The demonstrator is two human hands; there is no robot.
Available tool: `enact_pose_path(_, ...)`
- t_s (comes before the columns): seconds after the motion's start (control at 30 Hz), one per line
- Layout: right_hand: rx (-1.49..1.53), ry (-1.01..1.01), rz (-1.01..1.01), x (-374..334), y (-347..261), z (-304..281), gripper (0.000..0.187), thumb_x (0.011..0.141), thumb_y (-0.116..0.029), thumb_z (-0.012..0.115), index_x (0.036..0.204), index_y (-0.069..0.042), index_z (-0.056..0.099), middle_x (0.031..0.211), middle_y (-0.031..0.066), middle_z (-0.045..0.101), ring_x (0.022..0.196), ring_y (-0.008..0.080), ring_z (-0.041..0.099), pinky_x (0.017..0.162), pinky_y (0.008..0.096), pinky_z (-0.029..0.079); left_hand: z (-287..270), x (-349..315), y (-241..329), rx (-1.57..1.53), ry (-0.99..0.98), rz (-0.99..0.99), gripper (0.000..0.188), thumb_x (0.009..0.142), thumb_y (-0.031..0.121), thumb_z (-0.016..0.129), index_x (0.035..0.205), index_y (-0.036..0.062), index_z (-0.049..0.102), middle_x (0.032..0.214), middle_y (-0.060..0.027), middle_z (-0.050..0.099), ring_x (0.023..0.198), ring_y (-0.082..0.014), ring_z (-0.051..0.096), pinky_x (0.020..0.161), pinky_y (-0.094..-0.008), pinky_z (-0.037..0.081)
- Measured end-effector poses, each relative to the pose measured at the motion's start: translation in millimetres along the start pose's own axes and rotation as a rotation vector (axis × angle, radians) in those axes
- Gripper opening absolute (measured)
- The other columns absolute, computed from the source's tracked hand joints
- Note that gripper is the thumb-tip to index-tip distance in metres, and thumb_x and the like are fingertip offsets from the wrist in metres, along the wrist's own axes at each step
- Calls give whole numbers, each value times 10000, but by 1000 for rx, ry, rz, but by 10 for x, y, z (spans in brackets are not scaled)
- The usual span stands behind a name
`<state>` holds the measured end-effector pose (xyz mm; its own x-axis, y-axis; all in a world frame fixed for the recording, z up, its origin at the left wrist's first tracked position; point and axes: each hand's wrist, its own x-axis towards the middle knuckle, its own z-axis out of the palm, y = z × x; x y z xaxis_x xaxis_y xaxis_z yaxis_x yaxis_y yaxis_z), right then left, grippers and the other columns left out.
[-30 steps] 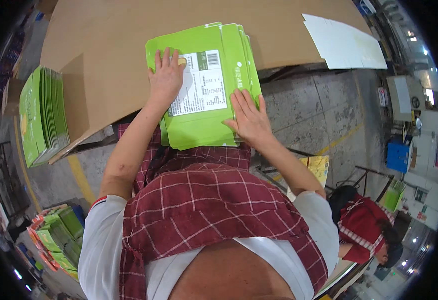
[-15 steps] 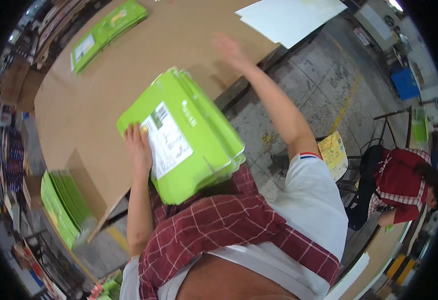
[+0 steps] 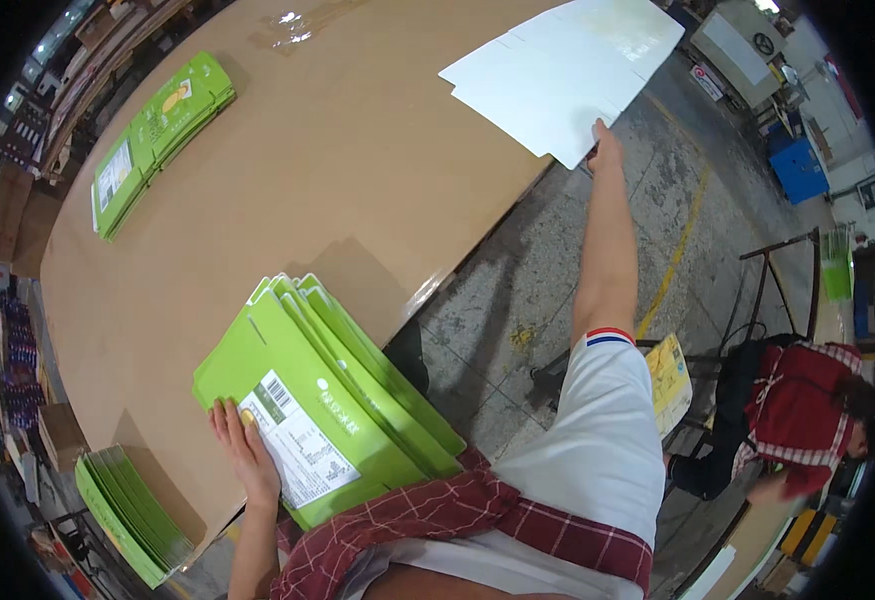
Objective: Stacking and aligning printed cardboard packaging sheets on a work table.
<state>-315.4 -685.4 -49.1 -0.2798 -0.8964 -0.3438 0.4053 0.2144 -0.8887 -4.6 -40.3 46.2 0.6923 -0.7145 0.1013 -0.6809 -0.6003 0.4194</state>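
Note:
A stack of flat green cardboard cartons leans over the table's near edge against my apron. My left hand lies on its top carton, fingers stretched out beside a white printed label. My right arm reaches far out to the right. There my right hand is closed on the near edge of a white cardboard sheet, thumb on top and fingers partly hidden below. Other white sheets may lie under it; I cannot tell.
The brown table carries another green carton stack at far left. Several green cartons stand at the lower left edge. To the right, a person in a red vest bends near a metal frame and a yellow paper.
My right hand has moved forward and right from above the table and now grips the white sheet. The carton stack and my left hand have shifted slightly left and lower in view.

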Motion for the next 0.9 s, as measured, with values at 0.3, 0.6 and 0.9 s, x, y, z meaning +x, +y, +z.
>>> enact_pose_path(0.3,47,-147,-72,-127,-71,64,328,750,5,582,1063,60,502,1028,156,559,871,289,570,727,411,483,-37,-47,85,69,26,-67,417,896,152,358,1282,0,316,1356,-196,234,1269,-355,175,1030,-430,154)
enact_pose_path(0.6,133,-332,-31,-1489,384,-524,359,753,-27,580,1087,61,485,1049,136,544,929,252,543,817,338,432,12,-65,42,13,49,-58,415,900,180,365,1272,-1,333,1347,-186,258,1269,-344,182,1033,-418,157)
enact_pose_path(0.9,-411,-88,-484,-2735,559,-763,482,775,-182,599,1144,68,414,1113,164,491,1019,300,472,872,386,366,123,13,-45,-25,116,29,408,904,209,370,1242,-19,366,1311,-229,295,1245,-383,207,1020,-448,179)
